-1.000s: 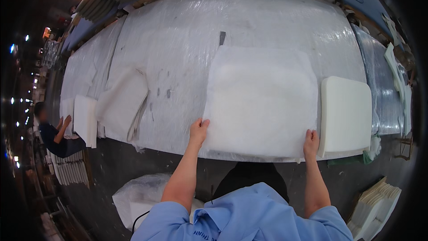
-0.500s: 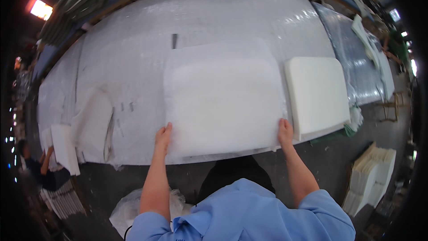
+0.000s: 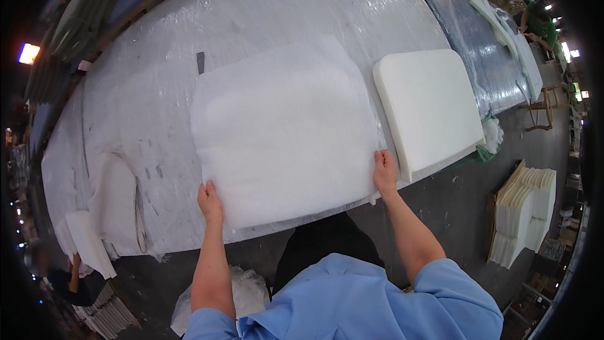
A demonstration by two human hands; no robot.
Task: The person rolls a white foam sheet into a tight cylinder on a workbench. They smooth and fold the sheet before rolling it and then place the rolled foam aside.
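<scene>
A soft white sheet of fibre wadding (image 3: 286,132) lies in front of me on the plastic-covered table (image 3: 157,88). A raised rounded shape shows beneath its surface; what makes it is hidden. My left hand (image 3: 209,201) is closed at the sheet's near left edge. On the right side edge, my right hand (image 3: 384,171) has its fingers curled in and grips the wadding too. Just right of that hand, apart from the sheet, rests a white foam cushion pad (image 3: 431,110) with rounded far corners.
A small dark strip (image 3: 201,62) lies beyond the sheet. Folded pale material (image 3: 117,201) is at the left, near a co-worker's arm (image 3: 75,274). Stacked foam pieces (image 3: 525,214) stand at right; a plastic bag (image 3: 242,293) sits below. Another person (image 3: 540,25) is at far right.
The view has turned, so the table appears tilted and shifted left. Both hands keep their places at the wadding's edges, and the sheet looks sharper.
</scene>
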